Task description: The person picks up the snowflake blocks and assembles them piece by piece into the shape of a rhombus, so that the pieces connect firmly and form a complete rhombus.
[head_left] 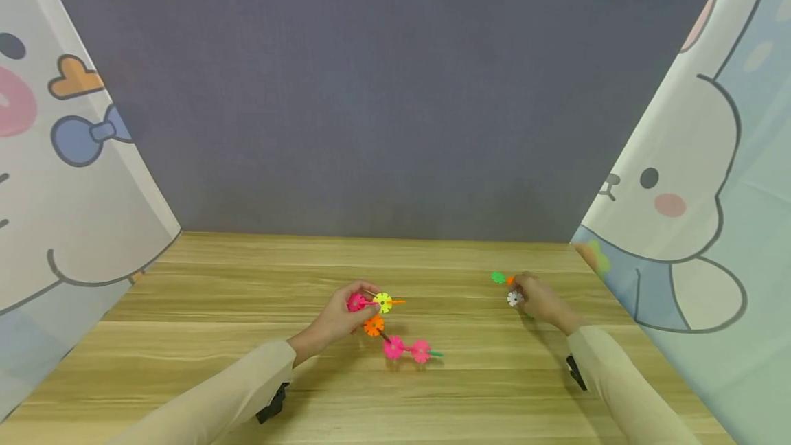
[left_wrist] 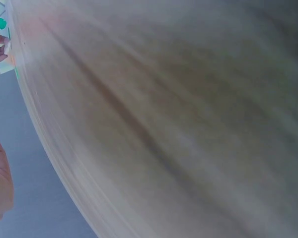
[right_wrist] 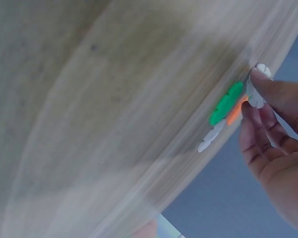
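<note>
My left hand (head_left: 342,314) grips a chain of joined notched plastic discs. Its pink disc (head_left: 356,303) lies between thumb and fingers, with a yellow disc (head_left: 382,303) beside the thumb. From there the chain hangs down through an orange disc (head_left: 373,325) to two pink discs (head_left: 393,347) and a green one (head_left: 435,354) seen edge-on. To the right, my right hand (head_left: 539,299) pinches a white disc (right_wrist: 256,91) between thumb and fingers. Close by its fingertips are a green disc (right_wrist: 226,104), an orange disc (right_wrist: 236,113) and another white disc (right_wrist: 211,136).
Both hands work over a wood-grain table (head_left: 247,273). A dark grey panel (head_left: 371,101) stands along its far edge. Cartoon-printed cloth hangs at the left (head_left: 74,211) and right (head_left: 698,177).
</note>
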{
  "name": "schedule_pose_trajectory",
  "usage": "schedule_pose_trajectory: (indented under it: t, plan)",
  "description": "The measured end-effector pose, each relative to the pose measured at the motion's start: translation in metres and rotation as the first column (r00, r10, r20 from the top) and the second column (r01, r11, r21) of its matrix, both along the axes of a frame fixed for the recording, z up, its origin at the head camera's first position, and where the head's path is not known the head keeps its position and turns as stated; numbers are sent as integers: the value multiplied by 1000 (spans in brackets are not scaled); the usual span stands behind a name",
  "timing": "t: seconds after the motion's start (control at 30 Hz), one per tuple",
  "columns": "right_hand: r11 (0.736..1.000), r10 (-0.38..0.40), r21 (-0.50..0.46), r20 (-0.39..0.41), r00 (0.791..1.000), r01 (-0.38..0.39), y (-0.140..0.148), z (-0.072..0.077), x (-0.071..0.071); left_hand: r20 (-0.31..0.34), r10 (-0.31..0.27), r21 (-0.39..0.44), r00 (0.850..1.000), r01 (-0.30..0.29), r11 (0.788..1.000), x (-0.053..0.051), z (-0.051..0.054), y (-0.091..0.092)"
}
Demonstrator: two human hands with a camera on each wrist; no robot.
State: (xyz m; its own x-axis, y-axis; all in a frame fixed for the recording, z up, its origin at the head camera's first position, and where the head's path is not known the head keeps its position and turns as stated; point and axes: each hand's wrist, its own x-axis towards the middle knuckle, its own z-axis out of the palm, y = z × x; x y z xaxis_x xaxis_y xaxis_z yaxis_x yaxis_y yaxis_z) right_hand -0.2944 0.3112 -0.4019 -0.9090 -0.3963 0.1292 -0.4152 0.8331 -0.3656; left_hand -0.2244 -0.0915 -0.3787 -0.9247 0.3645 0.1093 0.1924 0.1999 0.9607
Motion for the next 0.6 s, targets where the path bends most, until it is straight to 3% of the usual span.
schedule_pose_trajectory:
  t: [0.33, 0.6]
  plan:
    - [999, 0, -53, -29, 1000, -2, -3, 7, 0, -2, -3, -24, 1000, 2, 1000, 0, 0, 0]
    - [979, 44, -197, -85, 995, -60, -32, 18, 10, -5, -5, -14, 1000, 5, 1000, 0, 0, 1]
